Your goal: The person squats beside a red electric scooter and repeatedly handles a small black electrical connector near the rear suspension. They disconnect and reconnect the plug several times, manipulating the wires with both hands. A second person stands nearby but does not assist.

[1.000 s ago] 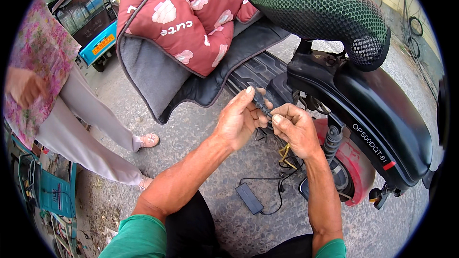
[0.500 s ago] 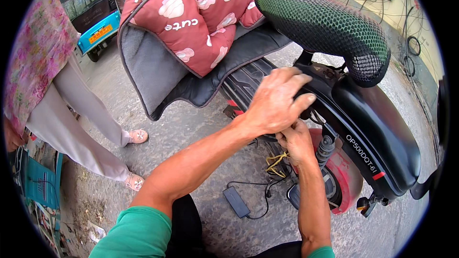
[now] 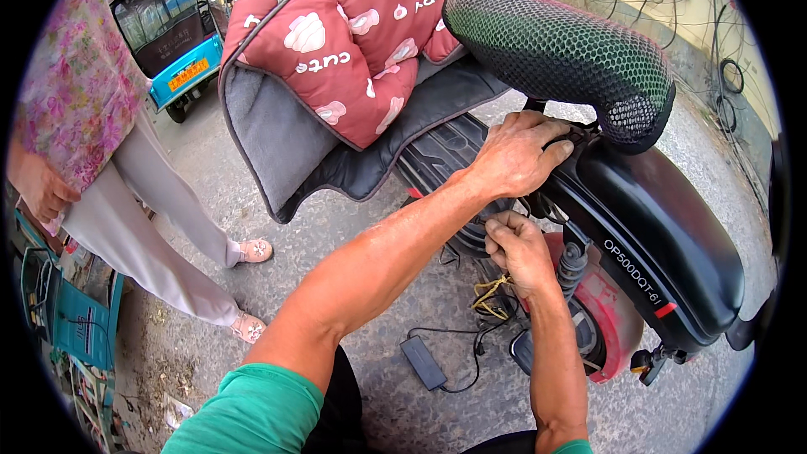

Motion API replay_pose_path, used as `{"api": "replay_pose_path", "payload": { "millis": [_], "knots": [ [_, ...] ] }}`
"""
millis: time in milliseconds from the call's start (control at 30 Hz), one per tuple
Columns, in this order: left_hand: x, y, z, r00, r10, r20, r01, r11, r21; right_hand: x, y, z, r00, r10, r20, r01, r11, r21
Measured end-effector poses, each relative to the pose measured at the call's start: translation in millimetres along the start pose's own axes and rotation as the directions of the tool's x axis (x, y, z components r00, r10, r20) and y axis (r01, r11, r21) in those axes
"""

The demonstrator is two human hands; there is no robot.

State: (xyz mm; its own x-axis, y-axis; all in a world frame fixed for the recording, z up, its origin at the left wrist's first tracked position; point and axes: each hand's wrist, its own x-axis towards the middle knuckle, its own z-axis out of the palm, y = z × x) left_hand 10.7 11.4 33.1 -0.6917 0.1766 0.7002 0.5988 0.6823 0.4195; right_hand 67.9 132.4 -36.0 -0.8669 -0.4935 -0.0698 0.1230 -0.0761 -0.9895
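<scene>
My left hand (image 3: 523, 154) lies over the front end of the scooter's black body (image 3: 664, 219), just below the mesh-covered seat (image 3: 563, 55). Its fingers are stretched out and the thumb stands apart. Lower down, beside the footboard (image 3: 445, 151), my right hand (image 3: 521, 252) is closed in a pinch near some dark wires. What sits between its fingertips is too small to make out. Below that hand hangs a yellow cord (image 3: 492, 298). On the ground lies a black charger box (image 3: 423, 362), its cable running toward the scooter's pedal area.
A red padded wind cover (image 3: 353, 42) with a grey lining drapes over the scooter's front. At left stands a person in pale trousers (image 3: 160, 193). A blue three-wheeler (image 3: 181, 76) is behind, and a teal vehicle part (image 3: 84, 319) at lower left. Cables (image 3: 723, 76) hang along the right wall.
My left hand has moved up and right, away from my right hand, onto the black body. My right hand stays pinched in about the same place. The bystander's hand shows more fully.
</scene>
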Motion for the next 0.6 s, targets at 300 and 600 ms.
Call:
{"api": "replay_pose_path", "payload": {
  "millis": [300, 600],
  "knots": [
    [0, 2, 7, 0.999, 0.047, -0.015, -0.047, 0.999, -0.005, -3, -3, -4, 1.0, -0.009, -0.015, 0.009, 1.0, -0.008],
    [3, 8, 1, 0.997, 0.024, 0.069, -0.026, 0.999, 0.023, -3, -2, -3, 1.0, -0.007, -0.03, 0.006, 1.0, -0.026]
  ]
}}
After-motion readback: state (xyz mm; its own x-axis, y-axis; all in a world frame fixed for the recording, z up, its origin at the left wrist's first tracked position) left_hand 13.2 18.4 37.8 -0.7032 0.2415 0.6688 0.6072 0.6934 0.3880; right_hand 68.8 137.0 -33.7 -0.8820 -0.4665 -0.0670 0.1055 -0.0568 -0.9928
